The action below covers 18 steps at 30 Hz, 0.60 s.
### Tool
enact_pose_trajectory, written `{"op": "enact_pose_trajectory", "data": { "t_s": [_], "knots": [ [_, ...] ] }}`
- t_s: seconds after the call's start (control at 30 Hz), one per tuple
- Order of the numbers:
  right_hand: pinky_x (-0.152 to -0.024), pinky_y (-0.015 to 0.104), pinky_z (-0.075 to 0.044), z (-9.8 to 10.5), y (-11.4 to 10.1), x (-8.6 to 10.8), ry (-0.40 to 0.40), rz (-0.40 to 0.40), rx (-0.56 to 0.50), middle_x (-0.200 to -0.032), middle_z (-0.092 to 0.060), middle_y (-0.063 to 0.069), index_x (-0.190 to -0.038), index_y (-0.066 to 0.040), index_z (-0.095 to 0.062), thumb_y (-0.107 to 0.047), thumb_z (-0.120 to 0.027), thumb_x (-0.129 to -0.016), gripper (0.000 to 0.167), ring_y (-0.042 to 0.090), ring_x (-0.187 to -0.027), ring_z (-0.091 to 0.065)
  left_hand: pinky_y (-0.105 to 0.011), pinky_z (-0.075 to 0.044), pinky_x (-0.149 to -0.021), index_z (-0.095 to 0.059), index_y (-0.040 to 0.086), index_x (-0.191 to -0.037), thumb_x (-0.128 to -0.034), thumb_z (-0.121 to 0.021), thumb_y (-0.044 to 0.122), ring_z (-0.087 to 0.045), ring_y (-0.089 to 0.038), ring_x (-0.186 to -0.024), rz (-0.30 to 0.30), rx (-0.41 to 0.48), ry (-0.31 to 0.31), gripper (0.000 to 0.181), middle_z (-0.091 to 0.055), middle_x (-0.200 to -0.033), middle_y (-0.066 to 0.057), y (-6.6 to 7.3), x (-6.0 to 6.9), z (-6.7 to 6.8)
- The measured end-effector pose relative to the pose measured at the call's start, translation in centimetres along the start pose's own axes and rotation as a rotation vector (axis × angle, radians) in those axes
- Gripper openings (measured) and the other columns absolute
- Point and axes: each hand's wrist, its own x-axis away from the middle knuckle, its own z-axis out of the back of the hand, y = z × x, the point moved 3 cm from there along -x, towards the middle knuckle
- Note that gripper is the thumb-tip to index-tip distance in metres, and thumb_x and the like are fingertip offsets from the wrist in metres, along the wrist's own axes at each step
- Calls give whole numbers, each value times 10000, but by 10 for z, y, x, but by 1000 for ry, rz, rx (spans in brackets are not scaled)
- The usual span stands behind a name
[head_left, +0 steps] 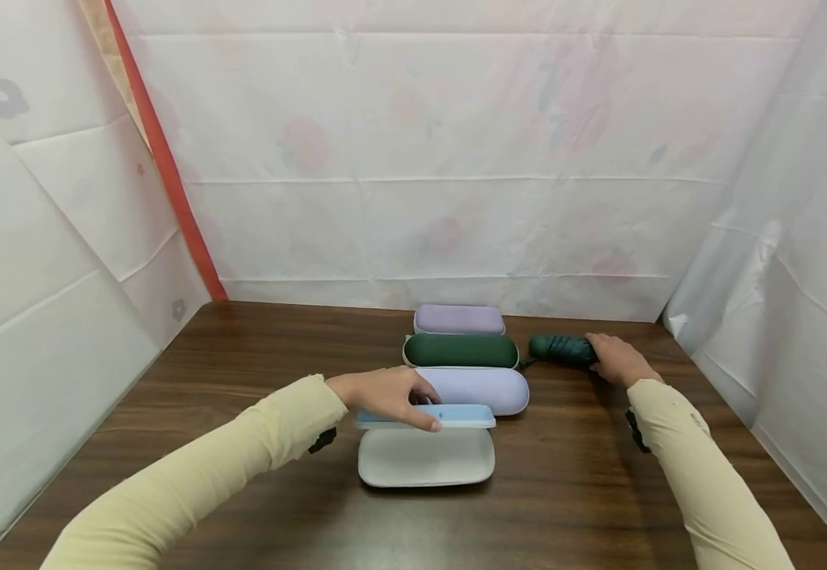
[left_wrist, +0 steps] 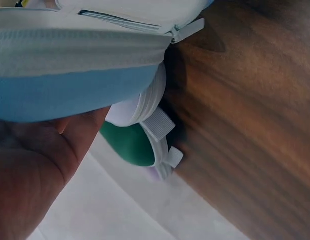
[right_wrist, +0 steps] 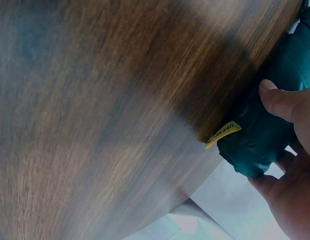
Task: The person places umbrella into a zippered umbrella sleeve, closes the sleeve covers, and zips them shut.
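Note:
A light-blue zip case stands unzipped in the head view, its lid [head_left: 463,415] raised and its pale lower half [head_left: 427,459] flat on the table. My left hand [head_left: 388,393] holds the lid from behind, thumb along its edge. From the left wrist, the blue lid [left_wrist: 80,92] lies against the fingers of that hand [left_wrist: 35,170], and a zipper pull [left_wrist: 188,31] sticks out at the corner. To the right, my right hand [head_left: 621,361] grips one end of a folded dark-green umbrella [head_left: 559,348]. The umbrella's yellow tag [right_wrist: 224,133] shows in the right wrist view.
Behind the opened case lie a lavender-blue case [head_left: 484,389], a dark-green case [head_left: 459,351] and a purple case [head_left: 459,319] in a row. Everything rests on a brown wooden table [head_left: 563,491]. White sheets [head_left: 420,158] hang at the back and sides.

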Motion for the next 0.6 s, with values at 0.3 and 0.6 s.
{"op": "enact_pose_trajectory", "data": {
  "t_s": [0.3, 0.6],
  "knots": [
    [-850, 557, -435, 0, 1, 2, 37, -32, 60, -1183, -529, 331, -1224, 148, -474, -32, -709, -824, 497, 475, -1071, -510, -242, -462, -826, -677, 92, -1156, -864, -671, 399, -580, -23, -937, -2, -8, -7, 424, -649, -1045, 84, -3, -9, -8],
    [-745, 579, -462, 3, 6, 11, 48, -101, 55, -1081, -566, 303, -1143, 138, -504, -73, -708, -804, 449, 456, -977, -549, -246, -461, -837, -667, 87, -1177, -870, -659, 409, -582, -29, -965, 21, -30, -14, 445, -651, -1078, 60, -2, -15, -10]
  ]
}}
